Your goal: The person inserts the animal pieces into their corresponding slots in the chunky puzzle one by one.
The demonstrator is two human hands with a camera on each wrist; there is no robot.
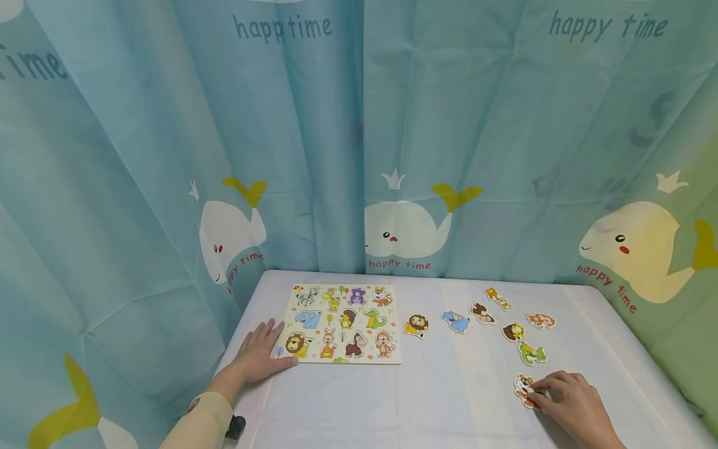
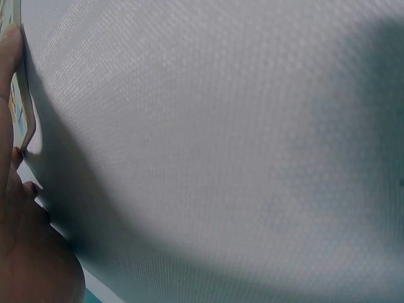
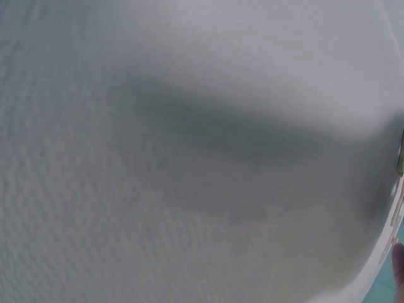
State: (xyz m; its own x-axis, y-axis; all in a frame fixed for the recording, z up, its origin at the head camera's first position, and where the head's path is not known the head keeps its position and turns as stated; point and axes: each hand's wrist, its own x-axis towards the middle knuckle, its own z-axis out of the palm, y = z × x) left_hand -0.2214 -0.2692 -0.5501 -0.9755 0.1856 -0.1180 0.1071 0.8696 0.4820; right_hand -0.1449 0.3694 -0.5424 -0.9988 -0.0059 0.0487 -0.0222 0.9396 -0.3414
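Observation:
A flat animal puzzle board [image 1: 392, 357] lies on the left part of the table, printed with a zebra, lion, elephant and other animals. My left hand [image 1: 260, 352] rests at its left edge with fingers spread, the thumb at the lower left corner. In the left wrist view the thumb [image 2: 7, 53] lies along the side of the board [image 2: 25, 117]. Over on the right, my right hand [image 1: 574, 402] pinches a tiger puzzle piece [image 1: 523, 381] between thumb and fingertips, low over the table. Only a fingertip [image 3: 398, 265] shows in the right wrist view.
Between board and right hand lie loose pieces: lion [image 1: 416, 325], elephant [image 1: 455, 322], gorilla [image 1: 482, 313], kangaroo [image 1: 498, 298], hedgehog [image 1: 513, 331], monkey [image 1: 541, 320] and crocodile [image 1: 531, 353]. A white cloth covers the table [image 1: 437, 399]. Behind it hangs a blue whale-print curtain [image 1: 320, 156].

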